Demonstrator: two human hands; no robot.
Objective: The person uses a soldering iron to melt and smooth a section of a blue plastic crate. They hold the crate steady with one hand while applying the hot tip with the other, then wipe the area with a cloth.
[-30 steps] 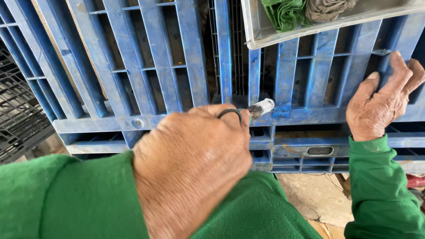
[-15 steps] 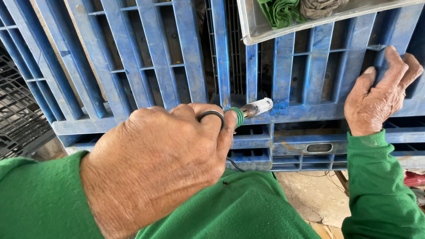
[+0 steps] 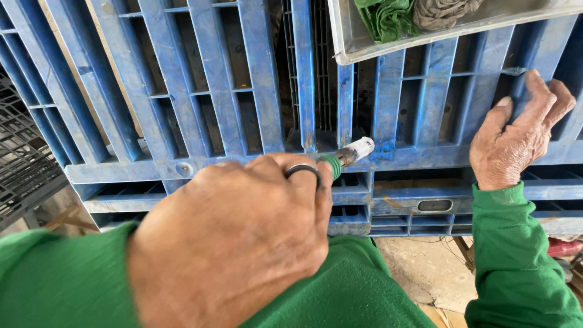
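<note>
A large blue plastic pallet (image 3: 255, 91) stands on edge and fills most of the view, its slats running upward and slightly leftward. A grey tray (image 3: 364, 51) sits at the upper right, holding crumpled green and brown cloths (image 3: 413, 15). A dark plastic grid (image 3: 24, 158) shows at the far left, and pale concrete floor (image 3: 425, 273) lies below.

The person wears green sleeves. The left hand (image 3: 237, 243) is huge in the foreground, fingers curled shut around the handle of a small tool (image 3: 349, 155), most of which is hidden inside the fist. A dark ring sits on one finger.

Only the front end of the tool shows: a green collar, then a short metal neck, then a whitish tip. Its long axis runs low-left to high-right, pointing away from the person, and the tip rests against the pallet's horizontal rail, just beside a vertical slat.

The right hand (image 3: 516, 140) lies open on the pallet at the right, fingers spread and hooked over a slat, bracing it.

Compared with a second ago, the left hand has rolled forward and nearer the camera, and the green collar, at first covered, is now exposed. The tip has stayed at the same spot on the rail, and the right hand has barely moved, which suggests steady work at one point.
</note>
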